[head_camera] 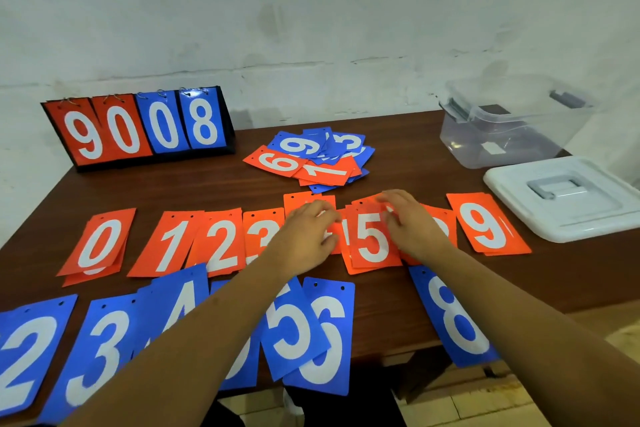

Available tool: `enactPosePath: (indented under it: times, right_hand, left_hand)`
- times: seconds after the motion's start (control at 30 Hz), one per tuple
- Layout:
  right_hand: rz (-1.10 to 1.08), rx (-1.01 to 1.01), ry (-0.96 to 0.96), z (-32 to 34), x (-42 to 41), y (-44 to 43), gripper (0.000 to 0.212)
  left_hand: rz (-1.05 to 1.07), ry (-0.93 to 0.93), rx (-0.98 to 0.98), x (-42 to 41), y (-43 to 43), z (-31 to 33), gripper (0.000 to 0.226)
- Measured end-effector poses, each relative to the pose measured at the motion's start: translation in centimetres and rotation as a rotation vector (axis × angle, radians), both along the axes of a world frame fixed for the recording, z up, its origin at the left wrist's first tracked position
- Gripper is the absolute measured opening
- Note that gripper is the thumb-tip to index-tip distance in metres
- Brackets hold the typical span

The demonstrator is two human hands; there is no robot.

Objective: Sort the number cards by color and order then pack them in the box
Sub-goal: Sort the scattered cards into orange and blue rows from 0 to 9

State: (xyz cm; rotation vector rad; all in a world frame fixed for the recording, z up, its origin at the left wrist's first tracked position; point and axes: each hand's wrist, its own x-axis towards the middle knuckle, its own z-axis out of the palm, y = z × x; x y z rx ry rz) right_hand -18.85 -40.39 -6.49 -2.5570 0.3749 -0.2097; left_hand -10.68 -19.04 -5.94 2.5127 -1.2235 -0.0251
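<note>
Mid-frame on the desk (207,184), left grip (304,236) presses loose-fingered beside the orange 5 card (372,243), right grip (412,222) blurred on it, hold unclear; best to square piles gently in 0-9 order.

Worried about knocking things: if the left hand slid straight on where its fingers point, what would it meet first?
Likely the mixed card pile, at its near edge, beyond the left hand; depth is hard to judge.
</note>
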Motion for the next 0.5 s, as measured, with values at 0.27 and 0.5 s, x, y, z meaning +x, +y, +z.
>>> enactPosePath:
  times: [0.27, 0.5]
  right_hand:
    - [-0.041, -0.161, 0.152, -1.7, -2.4, -2.8, 0.046]
    - [-0.05, -0.116, 0.139, -1.6, -3.1, -5.9, 0.045]
  left_hand:
    - [-0.131, 0.043, 0.188, -1.7, -3.3, -0.5, 0.046]
    - [-0.087, 0.051, 0.19, -1.3, -2.7, -0.5, 0.046]
